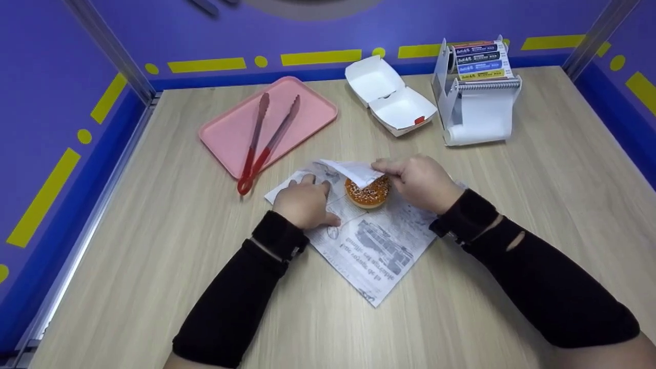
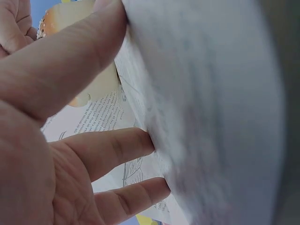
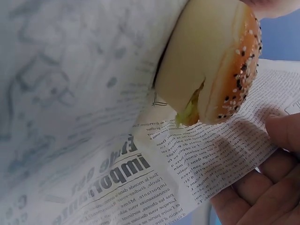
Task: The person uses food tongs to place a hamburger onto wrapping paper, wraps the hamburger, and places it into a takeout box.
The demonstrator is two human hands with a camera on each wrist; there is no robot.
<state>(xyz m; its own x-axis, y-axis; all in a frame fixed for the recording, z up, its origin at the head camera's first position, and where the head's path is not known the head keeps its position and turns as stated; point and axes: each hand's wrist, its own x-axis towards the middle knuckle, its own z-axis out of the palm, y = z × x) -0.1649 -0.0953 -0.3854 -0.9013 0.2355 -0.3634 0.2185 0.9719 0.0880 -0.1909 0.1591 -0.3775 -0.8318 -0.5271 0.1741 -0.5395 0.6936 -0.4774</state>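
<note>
A hamburger with a seed-topped bun sits on newsprint-patterned wrapping paper in the middle of the table. Lettuce peeks out of the bun in the right wrist view. On the burger's left, my left hand rests on the paper with its fingers spread, and the left wrist view has its fingertips against the sheet. My right hand pinches the far edge of the paper between thumb and fingers. That folded-over flap covers the back part of the bun.
Red-handled tongs lie on a pink tray at the back left. An open white burger box stands behind the paper. To its right is a white dispenser with colourful boxes and a paper roll. Purple-blue panels enclose the table.
</note>
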